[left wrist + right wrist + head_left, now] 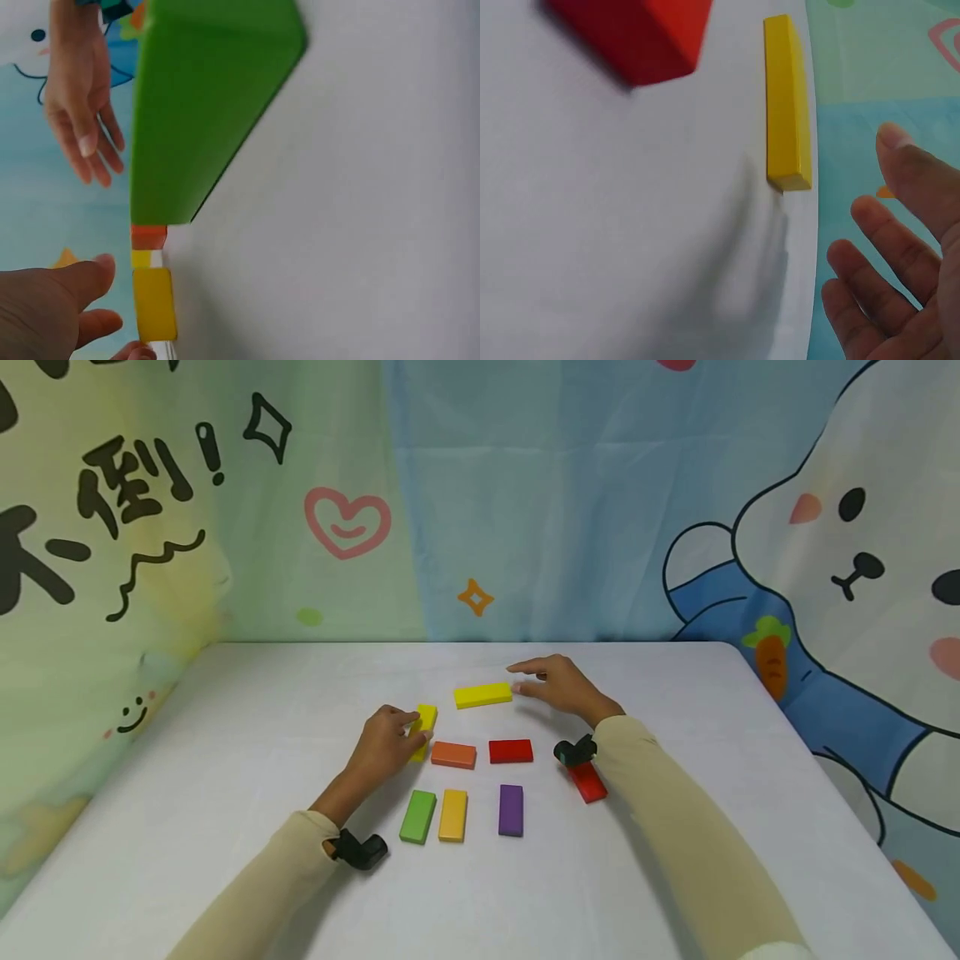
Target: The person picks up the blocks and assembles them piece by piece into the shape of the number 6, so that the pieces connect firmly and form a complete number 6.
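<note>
My left hand is over a yellow block, its thumb and fingers around the block's near left side. In the left wrist view a gap shows between the thumb and that yellow block, and a fingertip lies close to its lower end. Farther back, my right hand hovers with parted fingers by the right end of a second yellow block. The right wrist view shows this hand apart from the block, holding nothing.
Nearer me on the white table lie an orange block, two red blocks, a green block, a yellow-orange block and a purple block. One red block is partly under the right wrist camera. A printed cloth hangs behind.
</note>
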`<act>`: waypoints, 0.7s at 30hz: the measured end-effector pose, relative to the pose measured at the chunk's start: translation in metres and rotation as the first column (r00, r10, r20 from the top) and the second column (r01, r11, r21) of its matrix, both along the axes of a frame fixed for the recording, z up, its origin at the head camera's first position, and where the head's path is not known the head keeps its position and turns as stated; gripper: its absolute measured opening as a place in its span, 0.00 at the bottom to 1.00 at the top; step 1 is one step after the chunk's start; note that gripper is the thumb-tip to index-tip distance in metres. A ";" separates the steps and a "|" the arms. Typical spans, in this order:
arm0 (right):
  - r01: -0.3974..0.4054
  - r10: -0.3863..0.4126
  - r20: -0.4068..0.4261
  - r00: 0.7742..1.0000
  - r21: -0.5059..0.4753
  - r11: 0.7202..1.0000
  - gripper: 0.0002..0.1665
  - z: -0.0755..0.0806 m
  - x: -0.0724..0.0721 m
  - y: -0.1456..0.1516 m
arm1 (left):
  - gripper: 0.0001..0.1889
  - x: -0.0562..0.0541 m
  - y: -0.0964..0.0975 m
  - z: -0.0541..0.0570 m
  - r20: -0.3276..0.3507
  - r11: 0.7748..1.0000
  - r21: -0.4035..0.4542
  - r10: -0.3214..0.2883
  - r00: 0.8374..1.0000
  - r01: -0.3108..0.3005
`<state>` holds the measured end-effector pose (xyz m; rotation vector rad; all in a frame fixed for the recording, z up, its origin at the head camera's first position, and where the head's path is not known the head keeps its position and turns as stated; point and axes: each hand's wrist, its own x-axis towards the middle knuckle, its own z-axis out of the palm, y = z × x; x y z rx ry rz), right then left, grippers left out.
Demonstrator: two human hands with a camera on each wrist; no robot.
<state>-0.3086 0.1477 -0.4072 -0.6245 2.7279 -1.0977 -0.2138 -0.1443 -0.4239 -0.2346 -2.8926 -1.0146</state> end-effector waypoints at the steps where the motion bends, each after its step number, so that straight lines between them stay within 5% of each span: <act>1: 0.000 0.000 0.008 1.000 -0.016 1.000 0.24 0.000 -0.001 -0.002 | 0.23 0.001 0.001 -0.001 0.000 1.000 -0.002 0.000 1.000 0.000; 14: 0.042 -0.040 0.118 0.992 -0.015 0.999 0.22 -0.002 -0.010 -0.025 | 0.22 0.004 0.010 0.001 0.094 0.997 -0.032 0.067 0.993 -0.064; 21: 0.006 -0.006 0.143 0.990 0.001 1.000 0.24 -0.005 -0.012 -0.034 | 0.18 0.005 0.013 0.003 0.083 0.996 -0.061 0.069 0.994 -0.064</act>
